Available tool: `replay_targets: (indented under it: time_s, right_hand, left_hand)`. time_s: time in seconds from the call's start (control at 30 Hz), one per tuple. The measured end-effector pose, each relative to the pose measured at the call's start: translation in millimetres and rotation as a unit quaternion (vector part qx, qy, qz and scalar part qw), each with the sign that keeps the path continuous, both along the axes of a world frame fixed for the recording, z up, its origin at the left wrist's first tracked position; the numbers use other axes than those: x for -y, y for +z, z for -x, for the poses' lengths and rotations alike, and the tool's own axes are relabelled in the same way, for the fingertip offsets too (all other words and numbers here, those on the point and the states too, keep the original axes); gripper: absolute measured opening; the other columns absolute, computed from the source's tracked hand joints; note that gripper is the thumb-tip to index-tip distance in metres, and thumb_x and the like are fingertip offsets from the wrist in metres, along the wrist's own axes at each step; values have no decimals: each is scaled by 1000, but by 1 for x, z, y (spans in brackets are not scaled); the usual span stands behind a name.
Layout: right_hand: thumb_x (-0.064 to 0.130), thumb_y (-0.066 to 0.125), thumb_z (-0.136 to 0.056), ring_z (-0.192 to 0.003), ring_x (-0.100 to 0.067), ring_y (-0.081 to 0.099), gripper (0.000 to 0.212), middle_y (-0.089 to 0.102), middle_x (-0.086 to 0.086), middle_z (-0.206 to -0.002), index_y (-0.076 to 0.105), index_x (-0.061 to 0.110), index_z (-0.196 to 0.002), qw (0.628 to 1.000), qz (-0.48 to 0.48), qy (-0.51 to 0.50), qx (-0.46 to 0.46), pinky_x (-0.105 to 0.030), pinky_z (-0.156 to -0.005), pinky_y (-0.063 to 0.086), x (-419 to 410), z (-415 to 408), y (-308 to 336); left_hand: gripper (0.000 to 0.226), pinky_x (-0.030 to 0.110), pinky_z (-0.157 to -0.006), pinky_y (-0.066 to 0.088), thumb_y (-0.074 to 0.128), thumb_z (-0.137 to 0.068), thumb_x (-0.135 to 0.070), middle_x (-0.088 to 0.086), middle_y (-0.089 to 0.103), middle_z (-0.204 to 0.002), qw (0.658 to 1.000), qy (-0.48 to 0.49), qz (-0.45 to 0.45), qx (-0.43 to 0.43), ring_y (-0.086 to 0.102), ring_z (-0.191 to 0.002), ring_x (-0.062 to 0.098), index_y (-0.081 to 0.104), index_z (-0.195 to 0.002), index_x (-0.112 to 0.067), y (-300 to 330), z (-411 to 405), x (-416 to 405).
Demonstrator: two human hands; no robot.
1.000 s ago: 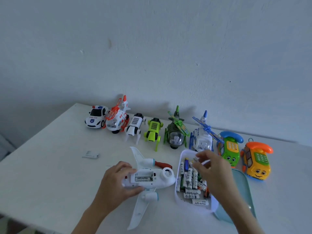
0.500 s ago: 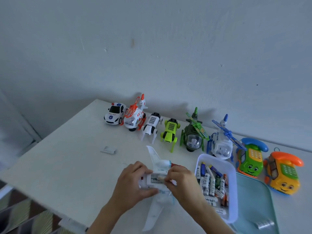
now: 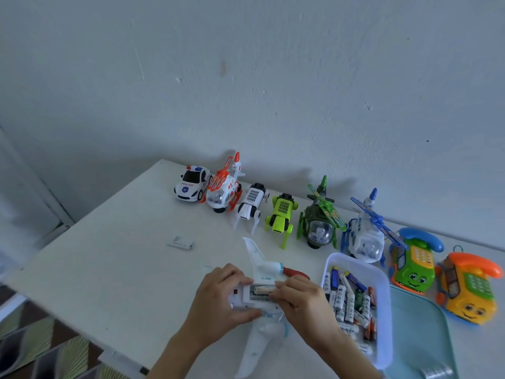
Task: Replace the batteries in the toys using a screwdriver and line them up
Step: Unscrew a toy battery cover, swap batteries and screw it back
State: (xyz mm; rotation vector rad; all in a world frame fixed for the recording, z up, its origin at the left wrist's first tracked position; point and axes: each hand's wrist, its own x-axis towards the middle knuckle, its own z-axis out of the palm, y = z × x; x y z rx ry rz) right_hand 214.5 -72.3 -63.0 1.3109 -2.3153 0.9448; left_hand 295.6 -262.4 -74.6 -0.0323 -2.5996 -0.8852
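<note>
White toy airplane [image 3: 262, 294] is lying belly-up; left hand [image 3: 218, 302] is gripping its fuselage while right hand [image 3: 303, 299] fingers [image 3: 281, 286] are pinching a battery [image 3: 263, 290] lengthwise along the open compartment.

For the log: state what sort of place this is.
Probably a room at home, not a workshop: a plain white table against a bare painted wall, with patterned flooring below.

Both hands [image 3: 262, 302] on toy plane [image 3: 257, 258]
</note>
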Motion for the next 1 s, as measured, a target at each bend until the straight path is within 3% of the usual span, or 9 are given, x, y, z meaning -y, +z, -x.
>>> replay_targets:
  time_s: [0.33,0.47,0.63,0.77,0.83,0.9,1.0]
  right_hand:
    - [17,57,-83,-59,-12,51,22,59,6,-64,67,14,-64,999,-22,11,-24,-25,-51,45,6,4,-2]
    - [18,59,-80,-57,-11,48,22,56,7,-59,63,16,-58,998,-53,5,-22,-26,-48,42,8,8,-3]
    - [5,75,-55,-50,-12,46,21,50,7,-51,58,18,-50,995,-93,9,-38,-21,-41,39,15,10,2]
    - [0,81,-32,-44,-12,45,35,45,5,-49,52,17,-42,990,-133,-43,5,-16,-36,24,24,11,5]
    - [-1,82,-27,-43,-12,45,38,45,4,-49,51,17,-41,986,-150,-55,38,-16,-34,24,27,12,2]
    - [-2,81,-34,-45,-16,48,33,48,1,-52,55,14,-45,988,-138,-41,57,-19,-33,32,27,9,5]
    - [7,71,-73,-65,-24,57,4,61,-10,-73,71,5,-71,983,-109,-54,136,-31,-55,45,18,4,23]
  left_hand:
    - [51,18,-72,40,74,-59,-65,-22,52,-92,1000,7,4,-8,49,-78,0,67,-94,-29,1,0,-2]
    - [50,16,-69,40,73,-60,-66,-22,53,-90,1000,8,5,-14,48,-76,0,67,-92,-28,0,1,-2]
    - [50,18,-69,41,75,-58,-64,-23,53,-90,1000,6,-1,-18,48,-77,0,67,-92,-29,-2,1,0]
    - [50,20,-70,42,74,-59,-65,-23,53,-91,1000,1,-2,-10,49,-78,0,67,-93,-29,-2,2,1]
    - [51,20,-71,42,72,-60,-68,-24,52,-92,1000,-1,-3,-7,50,-79,0,67,-94,-30,-1,3,4]
    - [53,20,-71,43,69,-60,-71,-25,52,-93,1000,-3,-2,-6,51,-80,-1,68,-95,-30,-1,4,6]
    - [55,17,-71,42,67,-60,-74,-26,51,-93,1000,-2,3,-6,51,-82,-2,67,-95,-31,-3,5,8]
